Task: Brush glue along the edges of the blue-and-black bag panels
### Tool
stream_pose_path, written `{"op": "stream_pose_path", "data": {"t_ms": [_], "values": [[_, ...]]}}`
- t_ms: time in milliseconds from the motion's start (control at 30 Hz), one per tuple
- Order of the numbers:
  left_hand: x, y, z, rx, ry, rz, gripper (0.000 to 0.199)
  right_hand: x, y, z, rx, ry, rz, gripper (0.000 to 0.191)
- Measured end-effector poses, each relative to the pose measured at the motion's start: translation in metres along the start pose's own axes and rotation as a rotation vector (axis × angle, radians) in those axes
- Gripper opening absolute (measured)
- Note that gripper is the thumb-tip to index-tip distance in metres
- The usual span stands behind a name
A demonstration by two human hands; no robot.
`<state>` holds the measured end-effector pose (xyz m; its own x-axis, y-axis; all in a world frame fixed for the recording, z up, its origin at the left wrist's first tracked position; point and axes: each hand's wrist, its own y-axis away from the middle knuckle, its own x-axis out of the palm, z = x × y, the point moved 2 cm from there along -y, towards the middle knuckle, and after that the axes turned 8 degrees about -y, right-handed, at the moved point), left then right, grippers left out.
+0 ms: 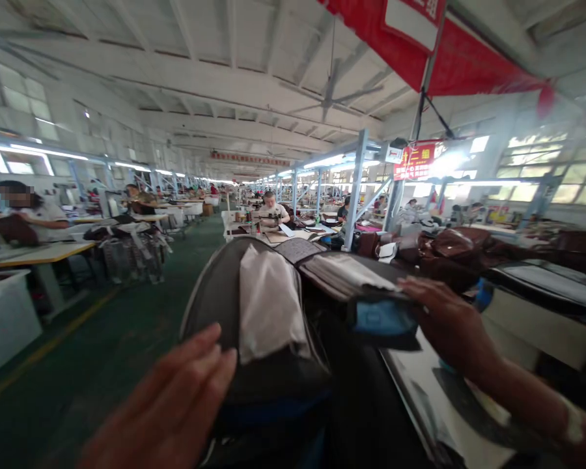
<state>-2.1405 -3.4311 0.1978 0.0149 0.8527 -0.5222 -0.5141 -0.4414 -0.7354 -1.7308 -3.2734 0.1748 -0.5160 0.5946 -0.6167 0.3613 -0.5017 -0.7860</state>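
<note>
1. Here, a dark panel (212, 293) bearing pale cloth (271, 303) sits centrally, beside a second piece (339, 270)
2. Left hand (170, 397), fingers outstretched, is at its near-left edge
3. Right hand (456, 326) is at that piece's blue end (381, 318); I cannot tell its grip

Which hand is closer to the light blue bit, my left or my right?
Right. Your right hand is just beside the light blue bit, on its right side. Your left hand is farther off, lower and to the left.
</note>
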Motion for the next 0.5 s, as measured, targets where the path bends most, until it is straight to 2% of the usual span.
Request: {"op": "stream_pose_path", "data": {"t_ms": [33,67,100,167,300,367,433,500], "values": [[0.002,0.017,-0.015,0.053,0.015,-0.042,0.046,0.008,0.029,0.01,-0.001,-0.004,0.063,0.034],[0.003,0.028,-0.027,0.027,0.025,-0.093,0.041,0.017,0.054,0.018,-0.014,-0.033,0.146,0.035],[0.004,0.034,-0.037,0.053,0.018,-0.071,0.039,0.026,0.073,0.026,-0.025,-0.069,0.216,0.036],[0.0,0.036,-0.048,0.052,0.001,-0.049,0.036,0.037,0.092,0.034,-0.012,-0.097,0.238,0.036],[-0.021,0.021,-0.051,0.063,-0.047,-0.01,0.027,0.029,0.085,0.043,0.019,-0.109,0.233,0.036],[-0.031,0.014,-0.051,0.075,-0.059,0.098,0.021,0.022,0.078,0.048,0.024,-0.11,0.223,0.04],[-0.04,0.01,-0.053,0.056,-0.041,0.194,0.036,0.015,0.076,0.055,0.04,-0.106,0.199,0.044],[-0.047,0.01,-0.052,0.034,-0.014,0.231,0.055,0.007,0.079,0.061,0.067,-0.1,0.176,0.049]]}}
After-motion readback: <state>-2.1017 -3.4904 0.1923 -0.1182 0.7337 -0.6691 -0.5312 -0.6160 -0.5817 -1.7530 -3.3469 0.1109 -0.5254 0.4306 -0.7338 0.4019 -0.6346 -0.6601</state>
